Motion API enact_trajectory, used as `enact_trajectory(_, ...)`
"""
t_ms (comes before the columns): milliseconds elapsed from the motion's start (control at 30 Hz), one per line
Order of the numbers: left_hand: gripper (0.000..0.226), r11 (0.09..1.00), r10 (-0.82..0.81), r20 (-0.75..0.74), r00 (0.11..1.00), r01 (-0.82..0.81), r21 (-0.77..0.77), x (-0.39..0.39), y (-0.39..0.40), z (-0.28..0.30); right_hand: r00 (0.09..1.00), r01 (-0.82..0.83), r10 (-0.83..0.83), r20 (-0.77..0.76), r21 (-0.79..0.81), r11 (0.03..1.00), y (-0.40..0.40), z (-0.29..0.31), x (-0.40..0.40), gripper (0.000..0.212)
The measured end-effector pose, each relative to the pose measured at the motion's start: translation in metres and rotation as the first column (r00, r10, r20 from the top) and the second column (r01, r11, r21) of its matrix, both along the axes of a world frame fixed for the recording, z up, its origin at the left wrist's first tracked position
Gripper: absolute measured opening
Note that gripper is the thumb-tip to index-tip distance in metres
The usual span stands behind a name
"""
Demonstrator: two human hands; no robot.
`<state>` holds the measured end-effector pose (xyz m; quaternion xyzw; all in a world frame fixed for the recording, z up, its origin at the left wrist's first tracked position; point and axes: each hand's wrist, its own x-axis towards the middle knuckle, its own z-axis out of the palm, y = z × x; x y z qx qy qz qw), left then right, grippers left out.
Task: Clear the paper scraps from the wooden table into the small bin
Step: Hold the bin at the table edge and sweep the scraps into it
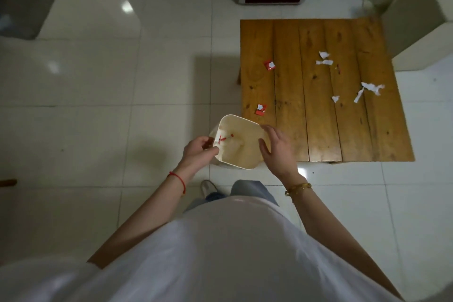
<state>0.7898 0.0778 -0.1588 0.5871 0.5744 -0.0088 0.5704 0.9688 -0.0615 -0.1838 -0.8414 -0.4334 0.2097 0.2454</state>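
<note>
While both hands hold the small bin (241, 144) off the wooden table's (289, 86) near-left corner | left hand (199, 153) clamps its left rim | right hand (278, 149) clasps its right rim | white paper scraps (367, 91) toward table's right edge | red scraps (269, 65) near left edge | red bits (224, 139) inside bin

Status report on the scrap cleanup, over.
Both hands, left and right, hold the bin by the table corner. Few red bits inside. Red scraps and white scraps still on table. Nothing blocking.
</note>
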Motion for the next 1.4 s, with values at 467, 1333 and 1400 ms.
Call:
enact_trajectory(467,0.03,0.971,-0.233,0.0,0.973,0.232,-0.047,0.047,0.163,-0.013,0.954,0.297,-0.297,0.037,-0.001,0.955,0.102,-0.005,0.017,0.043)
enact_trajectory(1333,0.04,0.304,-0.953,-0.044,0.3,0.946,-0.112,0.244,0.385,-0.059,0.27,0.952,-0.962,0.036,-0.159,0.261,0.261,-0.044,0.036,0.04)
enact_trajectory(1400,0.04,0.22,-0.975,-0.047,0.216,0.968,-0.118,0.247,0.395,-0.07,0.212,0.966,-0.976,0.051,-0.161,0.202,0.269,-0.053,0.026,0.039)
